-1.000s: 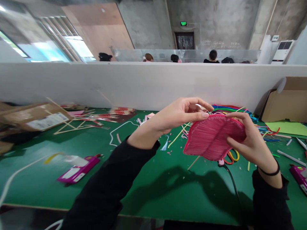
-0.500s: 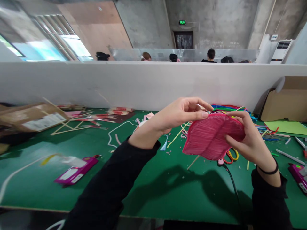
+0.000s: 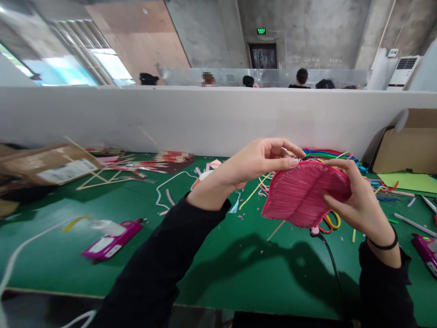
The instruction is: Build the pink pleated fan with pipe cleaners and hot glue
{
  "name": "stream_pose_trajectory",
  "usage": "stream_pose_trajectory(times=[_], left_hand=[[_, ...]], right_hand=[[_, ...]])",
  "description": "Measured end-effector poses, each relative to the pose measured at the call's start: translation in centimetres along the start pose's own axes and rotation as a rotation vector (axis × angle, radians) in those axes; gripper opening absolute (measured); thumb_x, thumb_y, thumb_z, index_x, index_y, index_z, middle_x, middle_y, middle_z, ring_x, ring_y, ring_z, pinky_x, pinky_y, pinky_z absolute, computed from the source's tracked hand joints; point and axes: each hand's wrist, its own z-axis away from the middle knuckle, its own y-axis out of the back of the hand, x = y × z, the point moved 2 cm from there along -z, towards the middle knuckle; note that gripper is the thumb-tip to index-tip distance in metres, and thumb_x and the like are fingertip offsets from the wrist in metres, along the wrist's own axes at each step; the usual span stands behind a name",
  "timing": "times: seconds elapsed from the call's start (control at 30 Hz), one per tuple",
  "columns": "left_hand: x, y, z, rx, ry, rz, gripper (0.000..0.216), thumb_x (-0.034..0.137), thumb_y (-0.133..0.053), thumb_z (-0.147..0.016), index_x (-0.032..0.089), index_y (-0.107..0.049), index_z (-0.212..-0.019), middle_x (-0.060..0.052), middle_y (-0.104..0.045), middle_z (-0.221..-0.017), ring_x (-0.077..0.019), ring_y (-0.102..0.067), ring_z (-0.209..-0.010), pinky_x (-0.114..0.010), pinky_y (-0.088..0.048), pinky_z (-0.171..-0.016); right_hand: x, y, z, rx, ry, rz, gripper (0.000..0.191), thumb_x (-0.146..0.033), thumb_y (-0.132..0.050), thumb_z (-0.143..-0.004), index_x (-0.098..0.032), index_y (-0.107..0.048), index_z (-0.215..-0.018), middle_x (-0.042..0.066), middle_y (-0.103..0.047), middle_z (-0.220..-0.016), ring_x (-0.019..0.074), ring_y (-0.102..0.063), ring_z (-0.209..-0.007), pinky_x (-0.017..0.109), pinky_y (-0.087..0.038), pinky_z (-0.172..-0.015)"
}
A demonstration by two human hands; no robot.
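I hold a pink woven leaf-shaped piece up above the green table with both hands. My left hand pinches its top edge between thumb and fingers. My right hand grips its right side, thumb across the front. Both sleeves are black, and a black band sits on my right wrist. Scissors with red and yellow handles lie on the table just below the piece.
Coloured pipe cleaners and sticks are heaped behind my hands. A pink packet lies at the left, another pink item at the right edge. Cardboard boxes stand at both sides. A white partition backs the table; people sit beyond it.
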Motion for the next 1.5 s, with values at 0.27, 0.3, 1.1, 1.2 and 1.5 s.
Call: stream_pose_trajectory(times=[0.27,0.3,1.1,1.2,1.5], left_hand=[[-0.1,0.0,-0.1,0.008,0.047,0.100,0.029,0.036,-0.068,-0.086,0.017,-0.071,-0.107,-0.005,-0.073,-0.084,-0.0149,-0.068,-0.077,-0.027,-0.053,-0.068],[-0.1,0.0,-0.1,0.009,0.044,0.109,0.028,0.035,-0.068,-0.086,0.017,-0.071,-0.107,-0.005,-0.073,-0.083,-0.0146,-0.067,-0.076,-0.026,-0.053,-0.068],[-0.1,-1.0,1.0,0.357,-0.109,-0.163,0.023,0.037,-0.069,-0.086,0.019,-0.072,-0.100,-0.005,-0.077,-0.094,-0.0149,-0.069,-0.082,-0.029,-0.055,-0.080],[-0.1,-1.1,1.1,0.369,-0.107,-0.187,0.024,0.038,-0.069,-0.086,0.019,-0.072,-0.101,-0.004,-0.077,-0.092,-0.0159,-0.069,-0.082,-0.030,-0.055,-0.081],[-0.2,-0.9,1.1,0.391,-0.142,-0.292,0.027,0.041,-0.069,-0.087,0.020,-0.072,-0.103,-0.002,-0.074,-0.083,-0.0165,-0.068,-0.081,-0.029,-0.053,-0.081]], right_hand=[[0.0,0.0,-0.1,-0.006,0.009,0.002,0.052,-0.012,-0.060,-0.079,-0.026,-0.050,-0.128,0.008,-0.061,-0.132,0.0261,-0.062,-0.122,0.041,-0.054,-0.096],[0.0,0.0,-0.1,-0.007,0.011,0.002,0.052,-0.012,-0.060,-0.079,-0.026,-0.050,-0.128,0.008,-0.061,-0.132,0.0261,-0.062,-0.122,0.041,-0.054,-0.095],[0.2,-0.1,-0.1,0.008,-0.050,0.031,0.051,-0.014,-0.060,-0.079,-0.026,-0.051,-0.128,0.008,-0.061,-0.128,0.0256,-0.064,-0.109,0.039,-0.055,-0.085],[0.2,-0.1,-0.1,0.009,-0.062,0.033,0.050,-0.014,-0.060,-0.079,-0.026,-0.051,-0.127,0.008,-0.061,-0.127,0.0238,-0.066,-0.102,0.038,-0.055,-0.083],[0.3,-0.1,-0.2,0.020,-0.049,0.026,0.049,-0.014,-0.060,-0.079,-0.027,-0.051,-0.126,0.007,-0.061,-0.126,0.0243,-0.065,-0.106,0.038,-0.055,-0.086]])
